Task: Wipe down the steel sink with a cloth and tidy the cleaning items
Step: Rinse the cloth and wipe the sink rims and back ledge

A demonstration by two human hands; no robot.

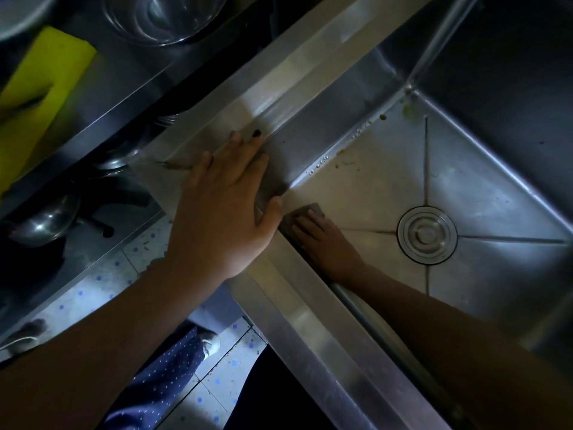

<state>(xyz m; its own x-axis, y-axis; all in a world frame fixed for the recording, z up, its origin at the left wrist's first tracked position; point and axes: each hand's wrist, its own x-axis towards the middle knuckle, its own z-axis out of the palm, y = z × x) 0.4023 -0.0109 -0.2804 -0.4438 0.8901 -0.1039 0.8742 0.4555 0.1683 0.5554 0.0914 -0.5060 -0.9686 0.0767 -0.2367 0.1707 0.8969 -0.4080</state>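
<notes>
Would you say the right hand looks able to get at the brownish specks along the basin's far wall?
Probably yes: the right hand presses the cloth on the sink floor, and only bare steel lies between it and the specks.

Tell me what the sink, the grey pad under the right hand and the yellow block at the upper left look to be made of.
The sink looks like stainless steel, brushed: streaky reflections, pressed creases running to the drain. The grey pad seems cloth or scouring fibre, matte, without glare; the dim light leaves it open. The yellow block is likely foam sponge: matte, soft-edged.
</notes>
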